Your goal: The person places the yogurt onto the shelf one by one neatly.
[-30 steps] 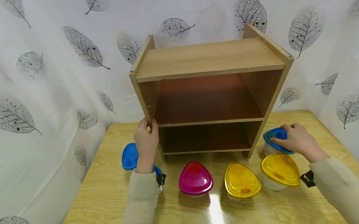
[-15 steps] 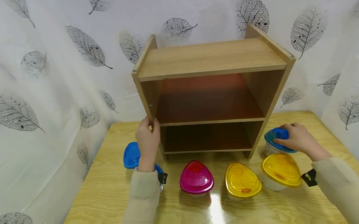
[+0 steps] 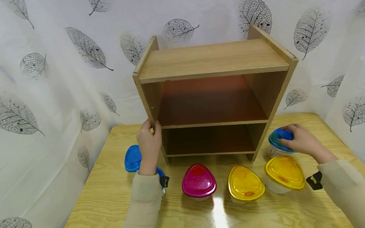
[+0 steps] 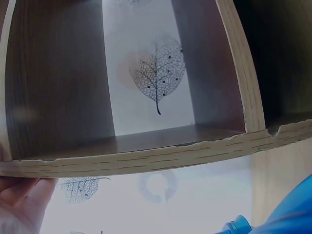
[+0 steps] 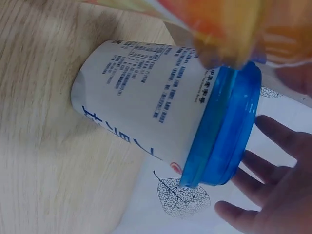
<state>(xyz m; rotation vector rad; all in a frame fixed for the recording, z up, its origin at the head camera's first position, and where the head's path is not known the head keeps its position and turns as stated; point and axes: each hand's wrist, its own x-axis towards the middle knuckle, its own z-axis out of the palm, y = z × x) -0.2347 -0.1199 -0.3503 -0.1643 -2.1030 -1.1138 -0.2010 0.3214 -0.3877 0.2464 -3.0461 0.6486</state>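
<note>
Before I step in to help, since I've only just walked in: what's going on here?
A person's left hand grips the left side of a tan wooden shelf unit. Their right hand holds a white printed tub by its blue plastic lid, beside the unit on the pale wooden table. In front stand a magenta-lidded white tub and two yellow-lidded white tubs. More blue lids show beside the beige left sleeve.

Your left hand [image 3: 149, 143] and right hand [image 3: 304, 141] are bare, and you wear a plain cream left sleeve [image 3: 141, 217] and a matching right sleeve [image 3: 351, 189], lightly creased, ending in wide cuffs. A small, angular black piece [image 3: 164, 181] shows beside your left cuff; its black counterpart [image 3: 313, 183] at the right bears a yellow-green mark [image 3: 314, 178].
</note>
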